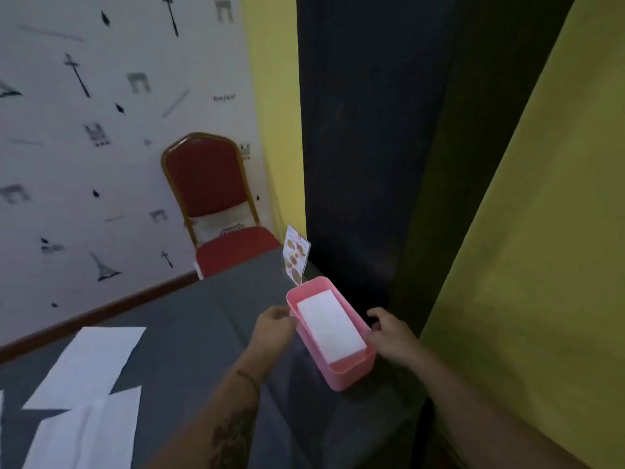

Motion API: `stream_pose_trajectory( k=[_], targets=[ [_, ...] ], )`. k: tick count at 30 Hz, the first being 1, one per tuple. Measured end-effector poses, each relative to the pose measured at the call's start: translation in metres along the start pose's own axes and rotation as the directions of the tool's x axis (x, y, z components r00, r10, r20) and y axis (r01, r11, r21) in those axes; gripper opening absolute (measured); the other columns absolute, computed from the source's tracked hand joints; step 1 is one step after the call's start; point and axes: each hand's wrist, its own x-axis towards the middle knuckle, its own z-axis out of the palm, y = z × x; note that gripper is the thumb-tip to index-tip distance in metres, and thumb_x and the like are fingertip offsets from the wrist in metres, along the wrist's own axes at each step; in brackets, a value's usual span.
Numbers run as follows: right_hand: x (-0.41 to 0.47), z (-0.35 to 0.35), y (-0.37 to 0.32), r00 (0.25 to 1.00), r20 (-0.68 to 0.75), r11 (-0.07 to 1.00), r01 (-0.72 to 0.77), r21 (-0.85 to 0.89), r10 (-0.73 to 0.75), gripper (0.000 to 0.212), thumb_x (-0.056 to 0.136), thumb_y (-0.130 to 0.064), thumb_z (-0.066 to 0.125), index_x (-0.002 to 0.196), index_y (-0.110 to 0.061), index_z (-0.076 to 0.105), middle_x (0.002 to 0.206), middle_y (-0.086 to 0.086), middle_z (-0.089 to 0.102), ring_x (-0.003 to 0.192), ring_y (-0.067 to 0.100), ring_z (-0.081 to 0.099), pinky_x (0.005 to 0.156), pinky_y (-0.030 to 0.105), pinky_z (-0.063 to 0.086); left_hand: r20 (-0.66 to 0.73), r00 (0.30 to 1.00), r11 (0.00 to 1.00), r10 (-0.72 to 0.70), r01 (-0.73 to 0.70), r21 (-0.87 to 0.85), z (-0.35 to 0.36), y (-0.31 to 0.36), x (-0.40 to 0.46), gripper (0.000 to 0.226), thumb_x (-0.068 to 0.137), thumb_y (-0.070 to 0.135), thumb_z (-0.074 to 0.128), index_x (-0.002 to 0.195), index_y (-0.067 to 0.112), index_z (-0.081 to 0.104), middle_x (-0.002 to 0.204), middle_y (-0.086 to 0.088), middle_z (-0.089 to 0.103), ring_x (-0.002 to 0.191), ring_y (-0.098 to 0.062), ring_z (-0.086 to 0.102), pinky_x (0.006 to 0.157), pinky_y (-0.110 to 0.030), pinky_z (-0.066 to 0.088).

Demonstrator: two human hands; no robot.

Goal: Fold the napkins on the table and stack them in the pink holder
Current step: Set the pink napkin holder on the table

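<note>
The pink holder (341, 377) sits on the grey table near its right edge, with a folded white napkin (329, 324) lying flat inside it. My left hand (274, 324) is against the holder's left wall, fingers curled, nothing visibly in it. My right hand (392, 331) is at the holder's right rim, fingers touching it. Unfolded white napkins (91, 363) lie spread at the table's left, one (88, 434) nearer to me.
A small menu card stand (297, 253) is upright just behind the holder. A red chair (213, 198) stands at the table's far end against the patterned wall. A dark panel and yellow wall close in on the right.
</note>
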Motion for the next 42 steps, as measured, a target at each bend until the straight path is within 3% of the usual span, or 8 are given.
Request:
stream_pose_trajectory(
  k=[5, 10, 13, 22, 27, 35, 39, 42],
  targets=[
    [0.024, 0.013, 0.011, 0.998, 0.058, 0.995, 0.001, -0.100, 0.004, 0.048, 0.096, -0.016, 0.060, 0.142, -0.025, 0.049, 0.134, 0.005, 0.060, 0.121, 0.025, 0.061, 0.095, 0.045, 0.056, 0.083, 0.991, 0.991, -0.109, 0.101, 0.092, 0.032, -0.013, 0.007, 0.042, 0.088, 0.016, 0.064, 0.126, 0.016, 0.047, 0.118, -0.004, 0.059, 0.106, -0.029, 0.062, 0.088, -0.044, 0.056],
    [0.024, 0.021, 0.004, 0.999, 0.038, 0.989, 0.027, -0.145, -0.021, 0.047, 0.094, -0.012, 0.062, 0.139, -0.025, 0.053, 0.131, 0.004, 0.063, 0.119, 0.025, 0.062, 0.091, 0.040, 0.057, 0.111, 0.986, 0.992, -0.125, 0.121, 0.042, 0.028, -0.019, 0.003, 0.039, 0.087, 0.010, 0.065, 0.119, 0.024, 0.046, 0.118, 0.000, 0.060, 0.113, -0.030, 0.060, 0.093, -0.055, 0.052],
    [0.021, 0.033, -0.016, 0.996, 0.059, 0.986, 0.074, -0.149, -0.066, 0.043, 0.091, -0.020, 0.066, 0.131, -0.033, 0.057, 0.124, -0.003, 0.066, 0.106, 0.018, 0.066, 0.083, 0.039, 0.061, 0.064, 0.990, 0.992, -0.123, 0.123, -0.001, 0.005, -0.015, -0.003, 0.045, 0.088, 0.008, 0.063, 0.127, 0.023, 0.047, 0.118, -0.002, 0.061, 0.112, -0.031, 0.061, 0.093, -0.056, 0.052],
    [0.001, 0.104, -0.106, 0.934, 0.297, 0.979, 0.206, 0.014, -0.200, 0.021, 0.089, -0.021, 0.062, 0.109, -0.026, 0.061, 0.104, -0.005, 0.066, 0.091, 0.015, 0.064, 0.080, 0.044, 0.062, -0.155, 0.982, 0.990, -0.106, 0.090, -0.107, -0.108, -0.027, -0.041, 0.035, 0.078, 0.031, 0.078, 0.104, 0.039, 0.057, 0.101, 0.007, 0.069, 0.094, -0.021, 0.070, 0.088, -0.053, 0.055],
    [-0.010, 0.150, -0.124, 0.908, 0.373, 0.975, 0.219, -0.028, -0.193, 0.025, 0.093, -0.023, 0.061, 0.117, -0.025, 0.056, 0.113, -0.002, 0.063, 0.097, 0.017, 0.063, 0.083, 0.042, 0.061, -0.256, 0.959, 0.986, -0.121, 0.086, -0.142, -0.138, -0.052, -0.058, 0.020, 0.082, 0.031, 0.073, 0.088, 0.041, 0.058, 0.086, 0.023, 0.064, 0.075, -0.007, 0.066, 0.084, -0.044, 0.056],
    [-0.017, 0.184, -0.119, 0.905, 0.411, 0.972, 0.183, -0.147, -0.109, 0.028, 0.094, -0.020, 0.062, 0.118, -0.024, 0.048, 0.125, 0.004, 0.059, 0.107, 0.021, 0.061, 0.086, 0.042, 0.059, -0.293, 0.943, 0.987, -0.157, 0.138, -0.083, -0.144, -0.082, -0.064, 0.029, 0.089, 0.037, 0.065, 0.117, 0.034, 0.062, 0.111, 0.012, 0.068, 0.098, -0.016, 0.067, 0.093, -0.049, 0.053],
    [-0.019, 0.189, -0.116, 0.904, 0.419, 0.971, 0.172, -0.169, -0.087, 0.028, 0.094, -0.014, 0.060, 0.117, -0.023, 0.046, 0.126, 0.005, 0.056, 0.109, 0.023, 0.059, 0.087, 0.044, 0.059, -0.283, 0.946, 0.987, -0.159, 0.141, -0.082, -0.143, -0.092, -0.065, 0.028, 0.091, 0.038, 0.062, 0.118, 0.034, 0.061, 0.104, 0.016, 0.067, 0.091, -0.011, 0.066, 0.090, -0.044, 0.054],
    [-0.019, 0.188, -0.115, 0.902, 0.424, 0.966, 0.173, -0.192, -0.078, 0.032, 0.092, -0.015, 0.061, 0.118, -0.024, 0.046, 0.126, 0.004, 0.057, 0.109, 0.023, 0.060, 0.086, 0.045, 0.060, -0.282, 0.947, 0.987, -0.157, 0.141, -0.073, -0.144, -0.095, -0.065, 0.030, 0.091, 0.037, 0.062, 0.121, 0.034, 0.060, 0.113, 0.012, 0.068, 0.097, -0.014, 0.066, 0.091, -0.045, 0.054]
  ],
)
